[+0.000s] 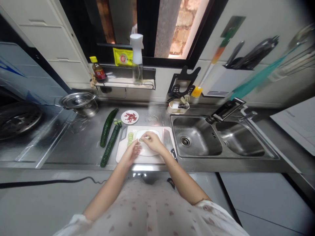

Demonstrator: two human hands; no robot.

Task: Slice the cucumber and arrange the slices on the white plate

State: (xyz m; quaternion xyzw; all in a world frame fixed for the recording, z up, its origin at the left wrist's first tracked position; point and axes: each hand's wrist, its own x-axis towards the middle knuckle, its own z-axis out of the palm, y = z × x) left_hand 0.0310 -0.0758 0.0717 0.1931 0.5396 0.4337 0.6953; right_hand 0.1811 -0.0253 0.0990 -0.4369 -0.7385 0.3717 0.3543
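Note:
Over a white plate (pixel 147 152) on the cutting board (pixel 157 160), my right hand (pixel 154 141) pinches a small pale green cucumber slice (pixel 141 139). My left hand (pixel 132 153) is just left of it, fingers loosely apart, with nothing visible in them. Several cucumber slices (pixel 130 137) lie in a row on the board's left side. A knife (pixel 168 140) rests along its right side. Left of the board lie a whole cucumber (pixel 108 126) and a cut cucumber (pixel 110 146), with slices (pixel 116 121) by the cut one's far end.
A small plate of chopped red pieces (pixel 130 117) stands behind the board. To the right is a double sink (pixel 197 137) with a black faucet (pixel 225 110). A lidded steel pot (pixel 81 103) stands at the back left. A shelf (pixel 145 84) holds a sauce bottle (pixel 98 69) and spray bottle (pixel 137 59).

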